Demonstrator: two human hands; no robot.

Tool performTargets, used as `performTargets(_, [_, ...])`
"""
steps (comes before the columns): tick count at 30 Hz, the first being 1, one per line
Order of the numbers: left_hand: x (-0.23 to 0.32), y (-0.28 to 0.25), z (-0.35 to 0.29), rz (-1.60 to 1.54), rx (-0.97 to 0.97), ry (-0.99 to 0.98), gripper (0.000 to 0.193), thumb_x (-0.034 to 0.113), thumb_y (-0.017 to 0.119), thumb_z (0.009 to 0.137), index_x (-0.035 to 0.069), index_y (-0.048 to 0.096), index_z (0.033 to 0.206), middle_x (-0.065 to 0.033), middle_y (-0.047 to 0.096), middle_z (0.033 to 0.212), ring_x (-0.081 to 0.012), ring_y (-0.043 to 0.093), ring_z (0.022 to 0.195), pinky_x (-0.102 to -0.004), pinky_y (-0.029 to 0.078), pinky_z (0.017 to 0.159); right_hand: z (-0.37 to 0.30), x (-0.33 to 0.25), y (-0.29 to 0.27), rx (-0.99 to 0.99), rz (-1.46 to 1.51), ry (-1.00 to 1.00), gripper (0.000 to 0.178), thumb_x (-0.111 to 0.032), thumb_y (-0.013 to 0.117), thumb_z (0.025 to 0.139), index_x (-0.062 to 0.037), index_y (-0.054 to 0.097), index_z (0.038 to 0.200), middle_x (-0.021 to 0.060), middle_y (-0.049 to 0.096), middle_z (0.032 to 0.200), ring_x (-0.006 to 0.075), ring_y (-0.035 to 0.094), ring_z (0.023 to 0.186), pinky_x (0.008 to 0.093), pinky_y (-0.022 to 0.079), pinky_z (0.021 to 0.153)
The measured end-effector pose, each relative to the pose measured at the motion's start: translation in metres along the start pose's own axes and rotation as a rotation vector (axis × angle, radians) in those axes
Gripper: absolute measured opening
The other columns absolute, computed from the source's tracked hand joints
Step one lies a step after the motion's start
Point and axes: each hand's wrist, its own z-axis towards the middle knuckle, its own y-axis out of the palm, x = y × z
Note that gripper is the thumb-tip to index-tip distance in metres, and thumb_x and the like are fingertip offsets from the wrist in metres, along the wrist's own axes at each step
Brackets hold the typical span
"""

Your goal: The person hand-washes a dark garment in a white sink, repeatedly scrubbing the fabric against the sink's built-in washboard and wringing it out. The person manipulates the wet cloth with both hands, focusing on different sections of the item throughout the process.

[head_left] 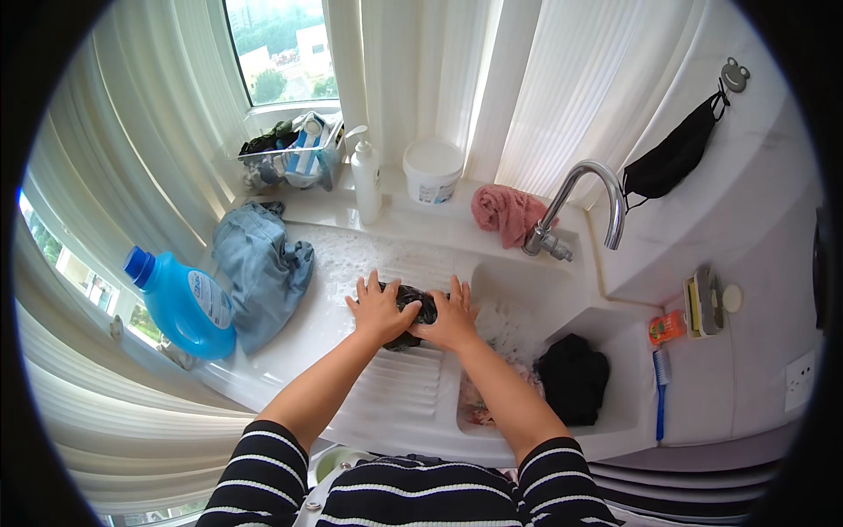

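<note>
Both hands press down on a wet, bunched black cloth on the ribbed washboard of a white laundry sink. My left hand lies over its left side, fingers stretched and spread. At the right side, my right hand rests with its fingers apart too and its thumb close to the left thumb. Much of the cloth is hidden beneath the palms. Right of the hands, the basin holds foamy water, a light patterned cloth and a folded black garment by its side.
To the left stand a blue detergent bottle and a heap of blue-grey clothing. Along the back are a clear basket, a white pump bottle, a white tub, a pink towel and a curved chrome faucet. A blue brush hangs right.
</note>
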Motion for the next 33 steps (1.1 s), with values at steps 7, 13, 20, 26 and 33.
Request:
performTargets(7, [-0.023,-0.008,-0.053,-0.36,-0.151,0.435,0.019,0.022,0.062,0.085,0.007,0.061,0.073,-0.0117,0.057,0.08,-0.0341,0.054,0.082,-0.0473,0.04,0.075,-0.071,-0.011,0.018,0.146,0.18,-0.462,0.064,-0.042,0.081,0.057,-0.0039,0.063,0.106,0.0128,0.061,0.106,0.033,0.054,0.105,0.0512,0.037,0.099])
performTargets(13, [-0.024,0.03,0.018,-0.304,-0.032,0.091,0.025,0.026,0.066,0.084,0.002,0.064,0.079,-0.0157,0.062,0.086,-0.0366,0.057,0.089,-0.045,0.045,0.082,0.018,-0.005,0.002,0.004,0.088,-0.289,0.044,-0.031,0.079,0.064,-0.0065,0.063,0.097,0.0126,0.06,0.11,0.0318,0.056,0.105,0.0446,0.044,0.088])
performTargets(20, [-0.031,-0.033,-0.047,-0.516,-0.128,0.435,0.022,0.017,0.073,0.074,0.009,0.053,0.067,-0.0083,0.054,0.063,-0.0302,0.052,0.063,-0.0418,0.042,0.066,-0.066,0.01,-0.003,0.177,0.421,-0.753,0.03,-0.018,0.083,0.064,-0.0072,0.06,0.08,0.0182,0.052,0.125,0.0357,0.054,0.112,0.0456,0.047,0.091])
performTargets(26, [-0.015,0.016,0.004,-0.233,-0.088,0.026,0.029,0.021,0.068,0.081,0.006,0.055,0.101,-0.0155,0.064,0.076,-0.0373,0.062,0.074,-0.0464,0.05,0.068,0.008,0.004,0.027,0.326,0.072,-0.267,0.061,-0.029,0.076,0.076,-0.0088,0.05,0.128,0.0201,0.042,0.139,0.0384,0.038,0.132,0.0562,0.033,0.106])
performTargets(33, [-0.011,-0.008,-0.002,-0.39,-0.31,0.005,0.033,0.036,0.07,0.082,0.004,0.066,0.084,-0.0203,0.064,0.105,-0.038,0.059,0.101,-0.0443,0.044,0.088,-0.011,0.008,0.022,0.025,0.337,0.194,0.05,-0.048,0.076,0.075,-0.0068,0.062,0.1,0.0242,0.037,0.149,0.0443,0.028,0.141,0.0689,0.027,0.105])
